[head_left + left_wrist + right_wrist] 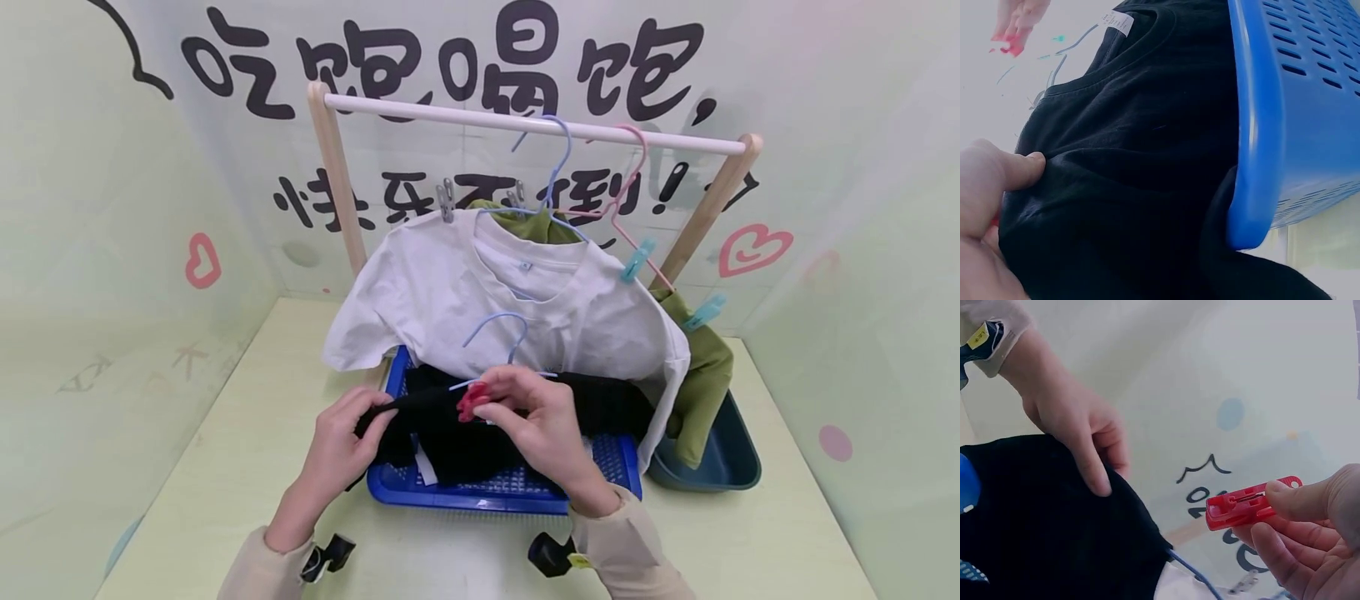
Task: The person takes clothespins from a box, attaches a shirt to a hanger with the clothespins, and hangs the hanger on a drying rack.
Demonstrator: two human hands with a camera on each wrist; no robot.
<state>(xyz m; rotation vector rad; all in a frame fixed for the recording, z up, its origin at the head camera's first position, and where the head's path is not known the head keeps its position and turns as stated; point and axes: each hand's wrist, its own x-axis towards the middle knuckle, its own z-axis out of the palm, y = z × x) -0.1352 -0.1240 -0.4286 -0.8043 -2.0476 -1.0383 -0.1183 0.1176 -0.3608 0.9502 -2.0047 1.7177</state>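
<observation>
My left hand (345, 433) pinches the shoulder of a black T-shirt (1122, 137) between thumb and fingers. Inside that shirt sits a blue hanger (517, 329), its hook standing up in front of the white shirt. A red clothespin (1238, 506) is held by my right hand (536, 417), thumb on one side and fingers on the other. In the head view the clothespin overlaps the black shirt near the hanger's arm. Part of the black shirt lies over a blue basket (480, 502), and a white label shows at its collar in the left wrist view.
Behind the basket stands a rack with a white bar (450, 113). A white T-shirt (427, 275) hangs there, with a green garment (708, 375) on a pink hanger (618, 204) behind it. Grey and teal clothespins (639, 260) grip them. A dark teal tub (742, 475) is at right.
</observation>
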